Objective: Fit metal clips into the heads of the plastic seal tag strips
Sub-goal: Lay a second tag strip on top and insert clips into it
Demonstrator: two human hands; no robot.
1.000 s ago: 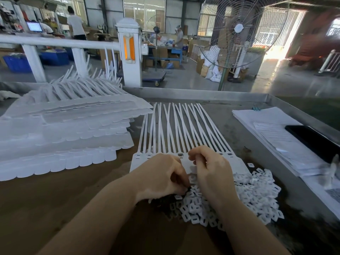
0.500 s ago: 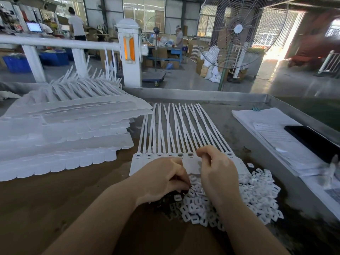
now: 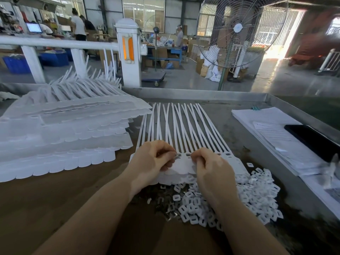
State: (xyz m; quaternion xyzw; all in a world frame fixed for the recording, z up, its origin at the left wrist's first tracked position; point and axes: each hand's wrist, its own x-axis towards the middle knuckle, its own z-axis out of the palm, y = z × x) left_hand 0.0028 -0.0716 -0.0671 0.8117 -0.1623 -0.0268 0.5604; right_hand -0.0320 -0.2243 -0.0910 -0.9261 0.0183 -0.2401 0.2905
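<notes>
Left hand [image 3: 152,159] pinched a metal clip [image 3: 176,156] at the seal tag strips [image 3: 184,129]; right hand [image 3: 211,168] held the heads; slots beyond the right hand appeared unfilled

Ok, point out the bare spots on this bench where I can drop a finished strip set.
Bare brown bench top lies near you, below the stacked translucent white tag sheets. Grey metal surface shows between the fanned white seal strips and the white paper stack. Crowded: the white plastic clip pile beside the right hand.
</notes>
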